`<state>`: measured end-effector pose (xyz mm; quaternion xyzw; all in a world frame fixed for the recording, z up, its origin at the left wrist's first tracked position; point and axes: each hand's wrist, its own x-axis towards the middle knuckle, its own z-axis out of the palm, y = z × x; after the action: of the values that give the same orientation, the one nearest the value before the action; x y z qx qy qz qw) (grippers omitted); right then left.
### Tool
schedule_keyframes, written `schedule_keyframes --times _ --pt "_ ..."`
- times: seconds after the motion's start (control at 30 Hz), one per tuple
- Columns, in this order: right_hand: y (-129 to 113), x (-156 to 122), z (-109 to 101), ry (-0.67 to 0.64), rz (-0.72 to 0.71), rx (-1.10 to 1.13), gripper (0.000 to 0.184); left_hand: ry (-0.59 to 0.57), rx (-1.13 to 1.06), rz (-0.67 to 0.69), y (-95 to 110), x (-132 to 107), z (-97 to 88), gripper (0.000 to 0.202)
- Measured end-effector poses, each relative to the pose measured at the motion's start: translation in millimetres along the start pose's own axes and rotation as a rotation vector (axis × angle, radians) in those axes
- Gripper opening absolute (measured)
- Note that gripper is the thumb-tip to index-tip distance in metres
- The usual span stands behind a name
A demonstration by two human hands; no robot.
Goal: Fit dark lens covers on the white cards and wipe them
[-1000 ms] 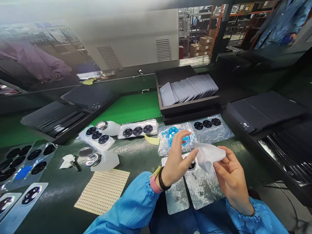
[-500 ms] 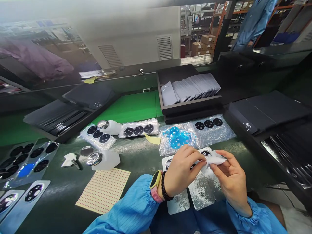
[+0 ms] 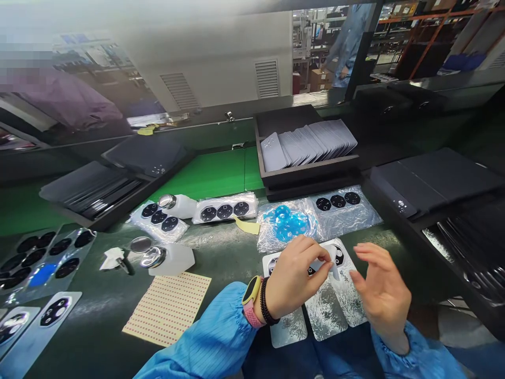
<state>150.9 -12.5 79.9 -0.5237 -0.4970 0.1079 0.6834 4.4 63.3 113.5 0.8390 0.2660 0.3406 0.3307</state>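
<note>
My left hand [image 3: 294, 279], wearing a yellow and pink watch band, has thumb and fingertips pinched on a thin whitish piece [image 3: 334, 271]; most of it is hidden by the fingers, and I cannot tell whether it is tissue or film. My right hand [image 3: 382, 287] is apart from it, fingers spread and holding nothing. Beneath the hands lie silver patterned phone back covers side by side: one on the left [image 3: 290, 331], one in the middle [image 3: 326, 310] and one on the right [image 3: 352, 292]. Black camera plates show at their upper ends, partly covered by my left hand.
Behind lie blue discs [image 3: 290, 223] on plastic wrap and bagged black plates [image 3: 338, 200]. A foam tray [image 3: 307, 176] of grey covers stands farther back. Leftward are a white bottle [image 3: 177, 259], a dotted sticker sheet [image 3: 169, 308] and a crumpled tissue [image 3: 112, 259]. Dark trays flank both sides.
My right hand has let go of the whitish piece, opened and moved slightly right. My left hand keeps its pinch in nearly the same spot. A person in blue behind has moved left.
</note>
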Motion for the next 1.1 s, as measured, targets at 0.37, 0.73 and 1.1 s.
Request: schedule_keyframes --times 0.37,0.73,1.1 --pt "-7 8 -2 -0.294 0.212 0.085 0.018 -0.174 -0.368 -0.211 8 6 -10.1 0.015" --pt "-4 8 1 -0.474 0.572 0.495 0.025 -0.161 -0.461 -0.142 9 5 -10.2 0.006" --pt "-3 10 4 -0.524 0.724 0.645 0.034 -0.174 -0.341 0.061 2 4 -7.3 0.024"
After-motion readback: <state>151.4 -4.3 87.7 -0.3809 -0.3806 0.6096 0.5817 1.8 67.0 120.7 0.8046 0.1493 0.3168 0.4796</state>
